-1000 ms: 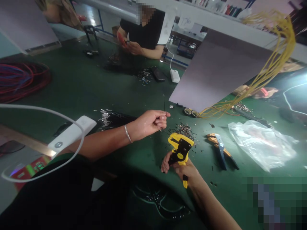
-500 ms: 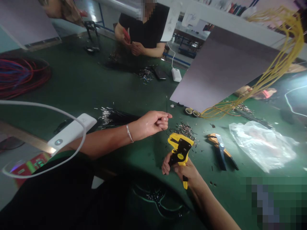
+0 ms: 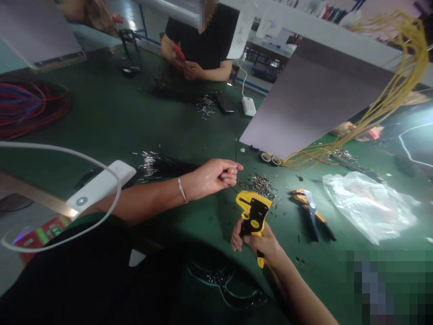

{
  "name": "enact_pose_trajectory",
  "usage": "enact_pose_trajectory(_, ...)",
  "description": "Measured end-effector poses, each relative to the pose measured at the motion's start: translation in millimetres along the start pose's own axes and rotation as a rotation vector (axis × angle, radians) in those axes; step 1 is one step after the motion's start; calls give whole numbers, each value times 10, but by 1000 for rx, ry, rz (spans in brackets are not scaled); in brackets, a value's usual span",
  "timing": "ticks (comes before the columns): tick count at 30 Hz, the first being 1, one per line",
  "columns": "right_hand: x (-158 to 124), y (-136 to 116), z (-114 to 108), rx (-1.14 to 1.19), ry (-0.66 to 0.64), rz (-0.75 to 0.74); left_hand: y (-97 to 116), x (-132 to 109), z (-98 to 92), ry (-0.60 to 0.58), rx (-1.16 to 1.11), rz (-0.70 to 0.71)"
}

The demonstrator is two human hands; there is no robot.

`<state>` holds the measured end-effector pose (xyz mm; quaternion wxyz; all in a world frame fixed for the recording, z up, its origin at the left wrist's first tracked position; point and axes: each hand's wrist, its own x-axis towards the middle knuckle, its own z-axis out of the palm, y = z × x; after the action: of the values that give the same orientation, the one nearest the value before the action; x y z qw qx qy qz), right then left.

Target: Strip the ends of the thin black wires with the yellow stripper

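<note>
Green felt covered the big work table (image 3: 111,122), and a person in a black shirt (image 3: 209,40) sat at the far side with their own hands busy. A wide flat grey board (image 3: 304,95) leaned up on the right, and a long bunch of thin yellow wires (image 3: 389,99) hung down past it onto the table. A crinkly clear plastic bag (image 3: 368,205) lay to the right, well apart from the hands. The left hand (image 3: 211,176) was closed in a pinch on a thin black wire (image 3: 236,149), which stood straight up from the fingertips. The right hand (image 3: 260,241) sat lower and nearer, wrapped tight around the handles of a yellow and black wire stripper tool (image 3: 253,212), whose head pointed up toward the left hand. An orange and blue hand tool (image 3: 311,210) lay just to its right. A small pile of tiny metal bits (image 3: 259,183) lay between the two hands. I think the best way was to keep the wire straight, hold it close to its end so it could not bend, and keep the tool steady.
</note>
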<state>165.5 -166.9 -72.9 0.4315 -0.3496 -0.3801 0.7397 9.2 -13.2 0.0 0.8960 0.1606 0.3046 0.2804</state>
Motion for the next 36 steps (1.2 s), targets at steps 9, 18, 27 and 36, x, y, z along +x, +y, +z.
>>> enact_pose_trajectory(9,-13,10,-7,8,40,-29,-3,-33,35,9,39,-39)
enact_pose_trajectory(18,-74,77,29,-173,213,-37,1,-57,21,-52,215,21)
enact_pose_trajectory(27,-89,-22,137,-718,303,-87,41,-132,-9,-181,378,115)
enact_pose_trajectory(36,-100,21,117,-1319,341,-472,63,-234,71,-206,481,108)
